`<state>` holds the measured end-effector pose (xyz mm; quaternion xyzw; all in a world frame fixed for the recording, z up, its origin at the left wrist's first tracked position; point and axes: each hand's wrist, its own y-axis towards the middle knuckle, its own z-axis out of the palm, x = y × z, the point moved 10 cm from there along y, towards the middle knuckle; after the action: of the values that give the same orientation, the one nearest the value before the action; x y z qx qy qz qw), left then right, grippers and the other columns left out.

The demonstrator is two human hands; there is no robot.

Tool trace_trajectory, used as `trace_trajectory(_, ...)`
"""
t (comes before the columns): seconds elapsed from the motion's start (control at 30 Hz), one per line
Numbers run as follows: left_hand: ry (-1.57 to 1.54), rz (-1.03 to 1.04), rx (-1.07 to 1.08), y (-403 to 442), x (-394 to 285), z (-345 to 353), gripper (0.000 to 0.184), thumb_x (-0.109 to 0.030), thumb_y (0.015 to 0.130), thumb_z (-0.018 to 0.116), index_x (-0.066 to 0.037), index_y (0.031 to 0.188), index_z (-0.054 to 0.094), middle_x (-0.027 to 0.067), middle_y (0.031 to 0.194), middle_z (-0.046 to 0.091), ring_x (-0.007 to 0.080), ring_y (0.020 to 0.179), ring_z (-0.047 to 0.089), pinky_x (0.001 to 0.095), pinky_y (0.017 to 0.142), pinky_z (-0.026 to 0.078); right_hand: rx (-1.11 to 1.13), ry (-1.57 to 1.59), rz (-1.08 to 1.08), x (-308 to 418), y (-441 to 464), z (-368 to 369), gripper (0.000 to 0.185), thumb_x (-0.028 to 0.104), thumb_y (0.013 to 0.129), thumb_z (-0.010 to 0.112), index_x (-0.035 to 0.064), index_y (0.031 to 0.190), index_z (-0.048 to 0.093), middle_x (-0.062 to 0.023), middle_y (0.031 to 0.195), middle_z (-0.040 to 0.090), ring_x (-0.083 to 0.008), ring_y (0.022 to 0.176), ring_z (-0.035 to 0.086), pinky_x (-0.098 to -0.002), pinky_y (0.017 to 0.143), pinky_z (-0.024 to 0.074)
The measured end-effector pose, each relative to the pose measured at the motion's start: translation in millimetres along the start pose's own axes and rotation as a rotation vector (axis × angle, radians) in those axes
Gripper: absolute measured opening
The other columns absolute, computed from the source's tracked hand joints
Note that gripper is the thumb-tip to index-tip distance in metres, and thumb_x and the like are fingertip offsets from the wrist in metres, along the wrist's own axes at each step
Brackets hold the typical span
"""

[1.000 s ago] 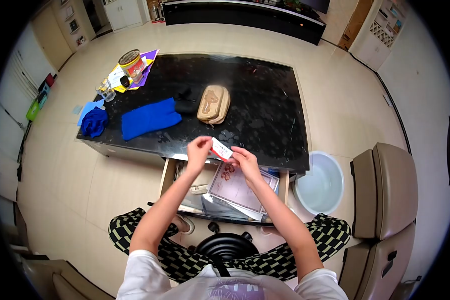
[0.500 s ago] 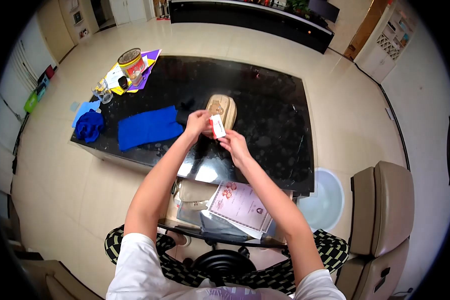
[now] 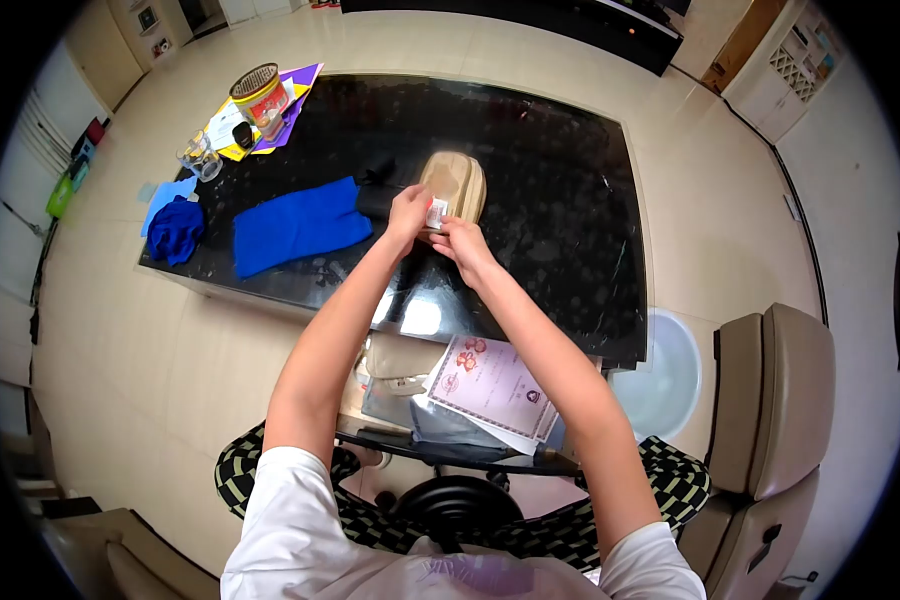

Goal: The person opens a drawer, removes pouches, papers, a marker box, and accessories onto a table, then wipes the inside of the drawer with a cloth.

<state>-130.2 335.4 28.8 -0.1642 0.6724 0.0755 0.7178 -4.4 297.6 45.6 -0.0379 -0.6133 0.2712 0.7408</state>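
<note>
A small red-and-white packet (image 3: 437, 213) is held between both my hands above the black table (image 3: 550, 230). My left hand (image 3: 408, 212) pinches its left side, and my right hand (image 3: 462, 245) has its fingertips closed on the lower right edge. Whether it is a box or a card I cannot tell. Just behind it lies a beige oval case (image 3: 453, 178), its near end partly hidden by my hands. A folded blue cloth (image 3: 300, 227) is spread to the left, and a dark item (image 3: 373, 202) touches its right end.
A crumpled blue cloth (image 3: 175, 230), a glass mug (image 3: 202, 158) and a tin (image 3: 260, 95) on papers stand at the table's left. Below the front edge, an open drawer holds a printed certificate (image 3: 495, 390) and pouches. A pale basin (image 3: 660, 375) sits on the floor at right.
The packet has turned: its white face with the red edge was broad before, and a smaller pale side shows now. My hands have drawn closer together, and the camera view has shifted.
</note>
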Motion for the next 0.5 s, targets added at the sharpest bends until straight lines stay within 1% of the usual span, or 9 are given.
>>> trace_trajectory(0.03,0.003,0.046,0.005,-6.3,-9.9,1.1,0.035,-0.018,0.086,0.048,0.003,0.113,0.049,0.0094,0.096,0.058,0.0112,0.085,0.055,0.0228,0.073,0.045,0.001,0.008,-0.002,-2.3,1.0,-1.1,0.033,0.007,0.085,0.039,-0.0037,0.116,0.045,-0.0095,0.1,0.056,-0.0141,0.083,0.055,-0.0249,0.075,0.0471)
trace_trajectory(0.1,-0.031,0.017,0.005,-22.4,-15.1,0.0,0.033,-0.017,0.086,0.047,0.003,0.111,0.05,0.0099,0.097,0.058,0.0125,0.087,0.056,0.0236,0.073,0.045,-0.035,-0.01,-0.032,-6.2,-1.6,-9.2,0.032,0.007,0.084,0.042,-0.0035,0.113,0.048,-0.0086,0.095,0.057,-0.0127,0.081,0.055,-0.0234,0.074,0.0458)
trace_trajectory(0.17,-0.023,0.048,0.017,-40.1,-25.3,-2.5,0.03,-0.016,0.087,0.046,0.002,0.11,0.052,0.0104,0.098,0.058,0.0138,0.087,0.057,0.0249,0.072,0.045,-0.051,-0.274,-0.243,8.3,-9.8,-14.8,0.028,0.008,0.082,0.045,-0.0029,0.107,0.053,-0.0076,0.09,0.059,-0.0112,0.079,0.054,-0.0216,0.071,0.0436)
trace_trajectory(0.2,0.032,0.052,0.001,-47.2,-23.5,-7.1,0.027,-0.015,0.087,0.045,0.001,0.108,0.053,0.0092,0.097,0.059,0.0138,0.087,0.057,0.0245,0.07,0.045,-0.074,-0.279,-0.279,18.1,-27.8,-15.5,0.026,0.009,0.081,0.048,-0.0021,0.103,0.057,-0.0064,0.088,0.06,-0.0104,0.077,0.053,-0.0207,0.07,0.0417)
trace_trajectory(0.23,0.038,0.043,-0.002,-57.0,-21.5,-10.6,0.027,-0.015,0.087,0.045,0.001,0.108,0.053,0.0092,0.097,0.059,0.0138,0.087,0.057,0.0245,0.07,0.045,-0.058,-0.306,-0.327,24.2,-42.3,-15.4,0.024,0.009,0.083,0.046,-0.0013,0.102,0.057,-0.0062,0.091,0.06,-0.011,0.081,0.055,-0.021,0.072,0.0419)
trace_trajectory(0.3,0.118,0.108,0.004,-81.2,-26.7,-12.1,0.026,-0.016,0.087,0.046,0.0,0.106,0.054,0.0071,0.092,0.061,0.0128,0.084,0.058,0.0228,0.068,0.045,0.027,-0.2,-0.353,29.8,-71.3,-18.8,0.023,0.006,0.083,0.043,-0.0006,0.098,0.059,-0.008,0.088,0.062,-0.0123,0.082,0.056,-0.0228,0.073,0.0426)
trace_trajectory(0.33,0.14,0.181,0.006,-100.0,-39.5,-9.6,0.024,-0.016,0.087,0.046,-0.001,0.103,0.056,0.0047,0.088,0.061,0.0107,0.078,0.058,0.0214,0.065,0.044,0.045,-0.176,-0.306,26.7,-84.8,-24.5,0.023,0.005,0.084,0.041,-0.0007,0.097,0.059,-0.0079,0.089,0.062,-0.0124,0.083,0.057,-0.0232,0.073,0.0435)
trace_trajectory(0.43,0.135,0.226,0.08,-156.5,-56.3,2.8,0.02,-0.015,0.087,0.048,-0.002,0.096,0.06,0.0045,0.08,0.062,0.0081,0.063,0.055,0.0195,0.054,0.042,0.074,-0.19,-0.296,25.4,-135.7,-47.9,0.022,0.006,0.085,0.042,-0.0012,0.098,0.058,-0.008,0.089,0.062,-0.0126,0.083,0.058,-0.0229,0.074,0.0438)
trace_trajectory(0.5,0.261,0.342,0.142,-193.5,-61.0,14.0,0.016,-0.012,0.084,0.053,-0.001,0.093,0.061,0.0049,0.067,0.06,0.0073,0.056,0.054,0.0211,0.051,0.042,0.05,-0.186,-0.28,16.2,-170.7,-75.4,0.021,0.006,0.086,0.043,-0.0012,0.098,0.058,-0.0082,0.089,0.062,-0.0128,0.083,0.058,-0.0229,0.075,0.0438)
